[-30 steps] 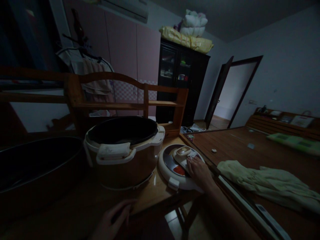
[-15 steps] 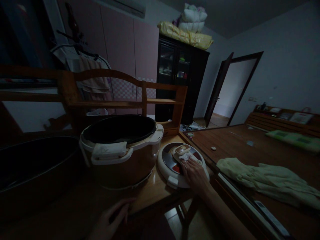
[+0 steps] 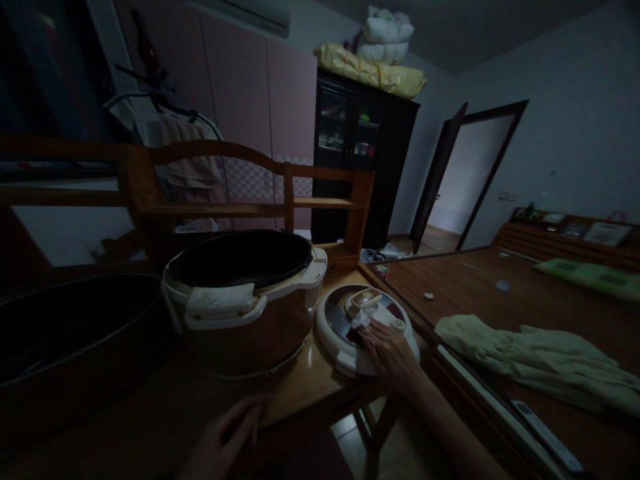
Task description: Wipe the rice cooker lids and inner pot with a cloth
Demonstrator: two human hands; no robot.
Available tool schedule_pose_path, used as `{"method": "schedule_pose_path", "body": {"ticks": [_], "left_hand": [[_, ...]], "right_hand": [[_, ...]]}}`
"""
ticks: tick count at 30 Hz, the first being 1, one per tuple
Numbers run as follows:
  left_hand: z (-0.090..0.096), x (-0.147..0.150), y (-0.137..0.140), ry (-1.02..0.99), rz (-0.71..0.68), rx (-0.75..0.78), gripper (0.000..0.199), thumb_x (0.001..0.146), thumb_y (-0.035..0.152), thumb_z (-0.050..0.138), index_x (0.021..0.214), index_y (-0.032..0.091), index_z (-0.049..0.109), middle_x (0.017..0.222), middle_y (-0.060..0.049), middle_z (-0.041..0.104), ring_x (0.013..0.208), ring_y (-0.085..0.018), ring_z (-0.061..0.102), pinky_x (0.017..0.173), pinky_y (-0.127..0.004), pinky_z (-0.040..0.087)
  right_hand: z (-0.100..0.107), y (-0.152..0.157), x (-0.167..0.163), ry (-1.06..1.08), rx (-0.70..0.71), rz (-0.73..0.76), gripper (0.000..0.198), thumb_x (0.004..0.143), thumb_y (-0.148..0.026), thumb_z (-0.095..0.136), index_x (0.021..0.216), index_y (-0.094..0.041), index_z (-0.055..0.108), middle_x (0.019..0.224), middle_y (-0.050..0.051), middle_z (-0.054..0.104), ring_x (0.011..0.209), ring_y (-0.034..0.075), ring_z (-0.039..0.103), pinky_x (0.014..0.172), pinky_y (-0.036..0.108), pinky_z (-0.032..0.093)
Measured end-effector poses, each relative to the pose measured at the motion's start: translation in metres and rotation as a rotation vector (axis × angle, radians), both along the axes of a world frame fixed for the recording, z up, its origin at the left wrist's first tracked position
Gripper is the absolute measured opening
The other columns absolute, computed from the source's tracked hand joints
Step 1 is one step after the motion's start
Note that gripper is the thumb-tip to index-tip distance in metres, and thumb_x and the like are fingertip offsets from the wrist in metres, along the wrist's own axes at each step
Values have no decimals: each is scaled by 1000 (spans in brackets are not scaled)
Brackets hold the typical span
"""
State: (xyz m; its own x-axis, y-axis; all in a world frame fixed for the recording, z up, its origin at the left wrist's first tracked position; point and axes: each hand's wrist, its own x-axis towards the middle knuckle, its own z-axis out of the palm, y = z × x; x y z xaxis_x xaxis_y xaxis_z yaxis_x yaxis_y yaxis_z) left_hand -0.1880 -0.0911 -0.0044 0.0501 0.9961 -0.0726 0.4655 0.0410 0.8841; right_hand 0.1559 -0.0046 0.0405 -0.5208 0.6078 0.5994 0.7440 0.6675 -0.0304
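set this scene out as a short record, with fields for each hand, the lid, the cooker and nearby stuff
right hand: on the lid, with a white tissue
left hand: by the table's near edge, no object visible in it
lid: on the table, right of the cooker
cooker: open-topped
nearby: dark pot, left

Your view is dim; the doorway [image 3: 467, 175] glows paler; glare spots your tabletop [image 3: 295, 387]; deep shadow fills the lower left.
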Motion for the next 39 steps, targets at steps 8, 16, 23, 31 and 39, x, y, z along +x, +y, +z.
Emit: {"method": "schedule_pose_path", "body": {"ticks": [8,16,23,31,39], "left_hand": [[-8,-3,0,-1,9,12,49,87,55,46,115,21,68,65,1,64,72,-19,63,76,-27,46],[-7,-4,1,21,-13,6,50,87,54,45,118,21,66,68,1,65,74,-19,64,76,-27,47],[-7,-3,1,42,-11,4,50,88,55,43,117,22,67,68,1,64,77,-19,64,82,-28,47],[-11,-5,1,12,-9,19,52,87,56,45,119,21,66,65,1,64,72,-19,65,78,-27,49],[-10,-6,1,19,4,18,50,86,56,47,116,22,68,68,0,66,77,-19,65,82,-28,48]], "right_hand": [[-13,-30,34,-45,43,36,37,92,-14,46,126,-14,58,129,13,61,130,26,47,105,46,45],[-29,-55,62,-13,-2,24,39,91,-13,46,129,-16,57,130,10,61,133,26,43,106,45,44],[-41,-69,86,101,-54,-22,40,92,-17,46,130,-22,58,131,6,60,128,26,49,104,46,46],[-53,-76,117,298,-123,-393,36,98,-32,40,123,-21,63,131,9,60,127,28,51,107,48,41],[-48,-48,75,396,-176,-436,45,100,-35,31,139,-20,48,144,8,47,137,24,37,114,49,29]]}}
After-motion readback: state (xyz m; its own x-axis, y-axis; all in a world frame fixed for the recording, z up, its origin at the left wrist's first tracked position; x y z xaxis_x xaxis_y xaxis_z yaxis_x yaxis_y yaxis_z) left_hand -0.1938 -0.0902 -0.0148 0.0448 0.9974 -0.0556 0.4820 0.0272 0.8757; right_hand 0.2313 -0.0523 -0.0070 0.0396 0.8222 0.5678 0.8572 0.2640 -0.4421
